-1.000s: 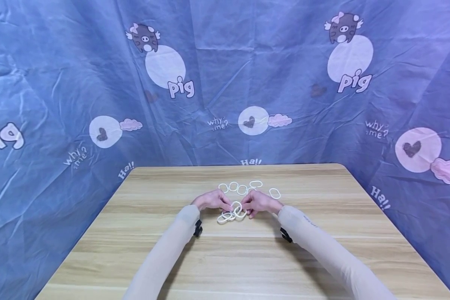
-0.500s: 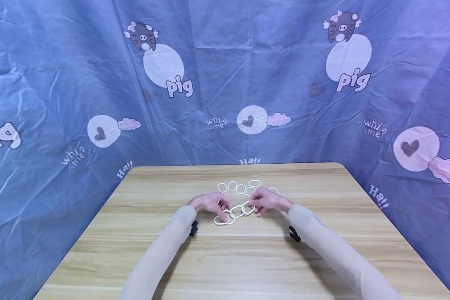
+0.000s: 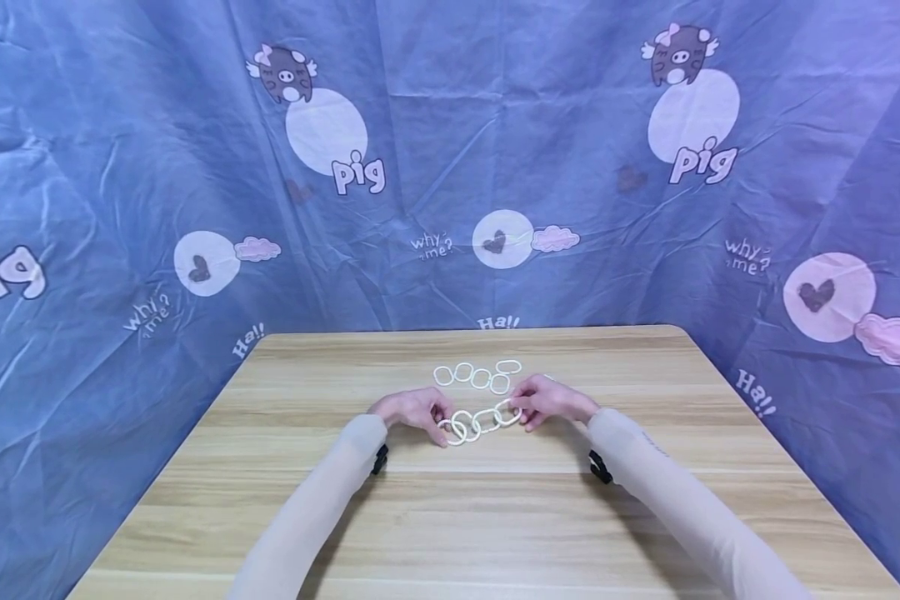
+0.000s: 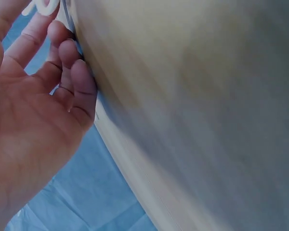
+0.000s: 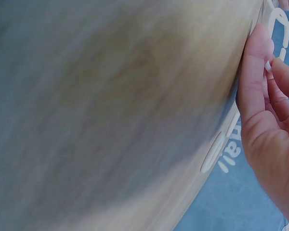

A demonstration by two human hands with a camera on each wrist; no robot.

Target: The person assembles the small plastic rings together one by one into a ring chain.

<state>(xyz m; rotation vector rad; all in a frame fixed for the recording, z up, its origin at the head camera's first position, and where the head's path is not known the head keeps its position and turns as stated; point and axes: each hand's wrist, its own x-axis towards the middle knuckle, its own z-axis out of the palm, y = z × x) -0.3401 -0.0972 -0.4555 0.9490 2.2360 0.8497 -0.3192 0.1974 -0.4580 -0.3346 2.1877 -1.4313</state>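
Observation:
A short chain of several white oval links (image 3: 476, 427) stretches between the two hands, slanting up to the right over the table. My left hand (image 3: 417, 411) pinches the link at its left end between thumb and fingers. At the other end, my right hand (image 3: 546, 400) holds the last link by its outer curve. The right wrist view shows a bit of white link (image 5: 268, 66) between thumb and fingertip, with more chain (image 5: 279, 17) beyond. Part of a link (image 4: 47, 6) shows at the top of the left wrist view, by the left fingers.
Several loose white links (image 3: 508, 361) lie behind the chain on the wooden table (image 3: 465, 517). One loose link (image 5: 213, 153) lies beside the right hand, mostly hidden by it in the head view. A blue printed curtain (image 3: 435, 167) hangs around the back and sides.
The hands have moved apart, drawing the bunched links out into a line. My left hand has shifted to the left end link; my right hand has moved right with the other end.

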